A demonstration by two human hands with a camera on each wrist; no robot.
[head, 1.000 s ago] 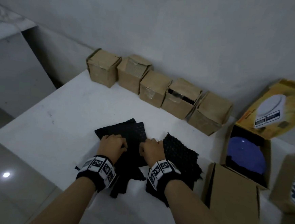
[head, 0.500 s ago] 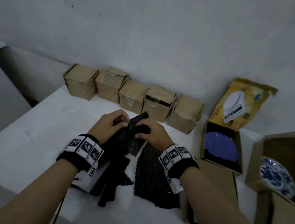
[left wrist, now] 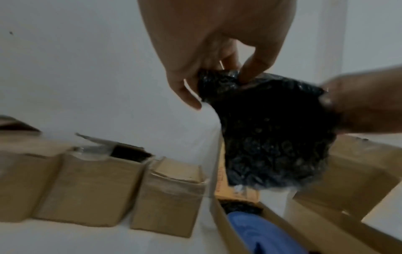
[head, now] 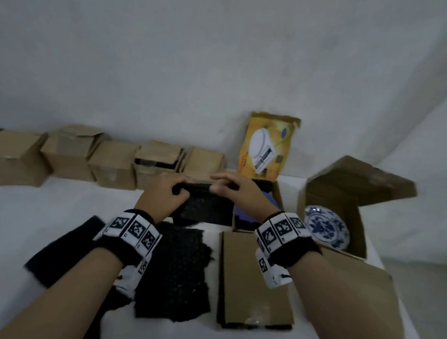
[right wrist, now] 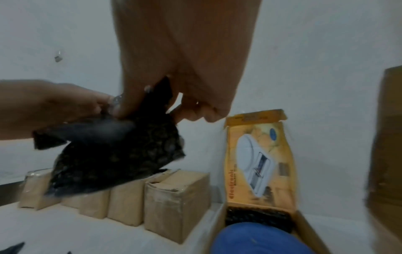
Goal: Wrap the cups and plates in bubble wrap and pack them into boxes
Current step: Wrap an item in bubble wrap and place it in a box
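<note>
Both hands hold one sheet of black bubble wrap (head: 203, 208) up above the table by its top edge. My left hand (head: 179, 190) pinches the left corner, seen close in the left wrist view (left wrist: 230, 80). My right hand (head: 217, 186) pinches the right corner (right wrist: 150, 103). The sheet (left wrist: 272, 137) hangs down in front of an open box holding a blue plate (right wrist: 256, 238), which my right wrist partly hides in the head view. A blue-and-white patterned plate (head: 325, 225) lies in another open cardboard box (head: 361, 207) at the right.
Several small cardboard boxes (head: 110, 165) line the wall at the back left. More black bubble wrap sheets (head: 176, 272) lie on the white table (head: 40, 208) under my forearms. A yellow box lid (head: 268, 146) stands upright, and a cardboard flap (head: 256, 279) lies flat nearby.
Both hands picked one bubble wrap sheet off the pile, raised it and carried it away from me and to the right, toward the box with the blue plate.
</note>
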